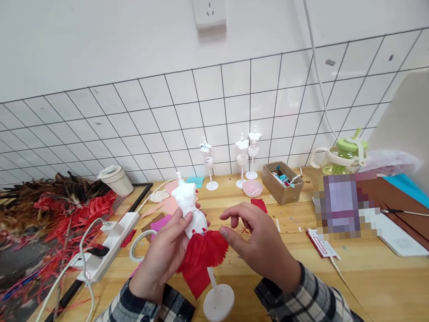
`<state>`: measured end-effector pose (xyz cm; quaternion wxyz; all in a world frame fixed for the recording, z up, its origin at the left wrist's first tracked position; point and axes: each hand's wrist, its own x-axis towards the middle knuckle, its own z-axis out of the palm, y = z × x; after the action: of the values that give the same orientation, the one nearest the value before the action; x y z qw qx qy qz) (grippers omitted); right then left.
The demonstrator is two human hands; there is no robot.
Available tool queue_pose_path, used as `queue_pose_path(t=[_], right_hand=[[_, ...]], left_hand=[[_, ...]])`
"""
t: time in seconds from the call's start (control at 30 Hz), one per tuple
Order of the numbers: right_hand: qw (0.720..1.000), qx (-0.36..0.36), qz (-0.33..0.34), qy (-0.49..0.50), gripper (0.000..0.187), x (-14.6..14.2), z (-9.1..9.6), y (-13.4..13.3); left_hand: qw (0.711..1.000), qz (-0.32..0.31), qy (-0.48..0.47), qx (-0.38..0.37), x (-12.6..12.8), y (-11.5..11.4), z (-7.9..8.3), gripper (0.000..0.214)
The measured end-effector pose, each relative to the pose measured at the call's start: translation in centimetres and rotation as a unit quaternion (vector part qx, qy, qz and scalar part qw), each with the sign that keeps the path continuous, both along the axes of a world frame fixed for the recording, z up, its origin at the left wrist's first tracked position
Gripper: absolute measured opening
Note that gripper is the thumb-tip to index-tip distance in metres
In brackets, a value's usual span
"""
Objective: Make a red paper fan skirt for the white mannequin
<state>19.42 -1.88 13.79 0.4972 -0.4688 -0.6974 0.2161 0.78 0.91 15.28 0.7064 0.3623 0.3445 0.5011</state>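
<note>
1 white mannequin [188, 204] above the bench [362, 278]: left hand [163, 254] fingers clamped on its waist, right hand [262, 242] fingers apart, thumb touching red skirt [202, 253]; firm waist grip likely keeps pleats even.

mannequin [188, 204]: glossy white plastic | skirt [202, 250]: matt red cloth | table [363, 288]: wood

White wall [73, 38] with socket [209, 2], black-gridded white tiles [180, 118], wooden tabletop [382, 286], even light
</note>
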Motion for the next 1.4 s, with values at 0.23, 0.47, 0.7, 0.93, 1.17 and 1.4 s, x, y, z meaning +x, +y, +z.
queue_pose_path(t=[0.23,0.47,0.7,0.93,1.17,1.4], right_hand=[[0.998,0.029,0.040,-0.044,0.013,-1.2,-0.8,0.1],[0.995,0.028,0.077,-0.057,0.015,-0.8,-1.1,0.5],[0.981,0.118,0.128,-0.080,0.020,-0.7,-0.5,-0.3],[0.995,0.065,0.041,-0.064,0.030,0.1,0.1,-0.3],[0.996,-0.032,0.051,-0.072,0.014,-0.7,-1.3,0.4],[0.998,0.014,-0.009,-0.058,0.012,-0.9,-0.9,0.0]], left_hand=[[0.998,-0.058,0.012,-0.004,0.5,-0.8,-0.7,0.027],[0.996,-0.086,0.004,-0.014,0.3,-0.9,-0.8,0.026],[0.999,-0.034,-0.021,-0.009,0.3,-0.4,-1.0,0.024],[0.999,-0.003,0.001,-0.054,-0.1,0.3,-0.8,0.016],[0.994,-0.029,0.103,0.017,0.6,-0.8,-0.7,0.036],[0.963,0.008,0.239,0.124,0.4,-0.8,-1.1,0.037]])
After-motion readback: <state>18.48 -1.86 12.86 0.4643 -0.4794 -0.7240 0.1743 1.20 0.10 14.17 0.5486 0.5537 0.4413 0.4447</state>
